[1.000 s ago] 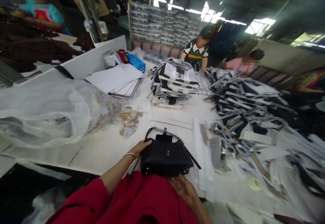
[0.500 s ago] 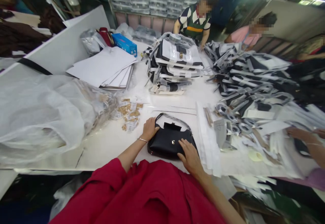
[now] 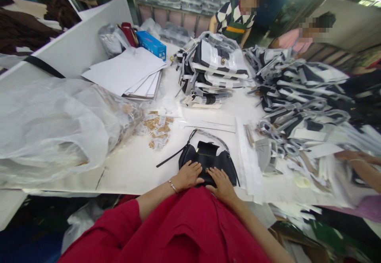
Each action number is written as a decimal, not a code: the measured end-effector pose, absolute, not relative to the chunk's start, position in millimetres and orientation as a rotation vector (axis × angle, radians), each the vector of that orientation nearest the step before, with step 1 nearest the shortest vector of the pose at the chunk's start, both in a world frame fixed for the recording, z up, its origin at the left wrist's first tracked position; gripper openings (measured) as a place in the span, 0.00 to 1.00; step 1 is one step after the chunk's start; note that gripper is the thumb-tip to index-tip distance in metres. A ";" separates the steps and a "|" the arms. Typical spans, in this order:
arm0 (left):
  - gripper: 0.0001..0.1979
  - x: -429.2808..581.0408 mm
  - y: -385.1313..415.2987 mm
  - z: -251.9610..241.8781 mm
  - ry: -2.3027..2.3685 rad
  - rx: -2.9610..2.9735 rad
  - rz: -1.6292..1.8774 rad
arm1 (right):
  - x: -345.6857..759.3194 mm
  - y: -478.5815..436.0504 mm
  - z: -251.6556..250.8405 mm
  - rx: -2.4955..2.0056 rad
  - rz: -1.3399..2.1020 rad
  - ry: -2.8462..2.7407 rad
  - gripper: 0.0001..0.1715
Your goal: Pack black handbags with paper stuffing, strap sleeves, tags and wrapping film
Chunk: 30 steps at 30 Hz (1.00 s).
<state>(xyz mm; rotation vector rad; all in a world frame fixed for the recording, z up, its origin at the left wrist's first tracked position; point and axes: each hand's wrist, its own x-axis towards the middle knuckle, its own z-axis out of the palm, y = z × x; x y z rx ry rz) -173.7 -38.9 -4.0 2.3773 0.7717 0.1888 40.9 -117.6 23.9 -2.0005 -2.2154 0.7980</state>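
A black handbag lies on the white table right in front of my body, its shoulder strap partly wrapped and arched behind it. The bag's flap is at the top, and a loose thin strap stretches out to the left. My left hand rests flat on the left front of the bag, fingers stretched out. On the front's right half lies my right hand, its fingers also extended. A small gold clasp shows between the two hands.
Tan and white tags lie beyond the bag to the left, beside a large clear plastic bag. Wrapped handbags are stacked at the back. More wrapped goods and a co-worker's hand are at right.
My left hand has moved from the bag's upper left corner down onto its front. The thin strap now sticks out to the left. My right hand stays on the bag.
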 end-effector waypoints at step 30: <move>0.33 -174.5 -27.1 1.4 0.755 2.351 0.107 | 31.1 -20.0 41.0 -2.468 1.626 -1.777 0.19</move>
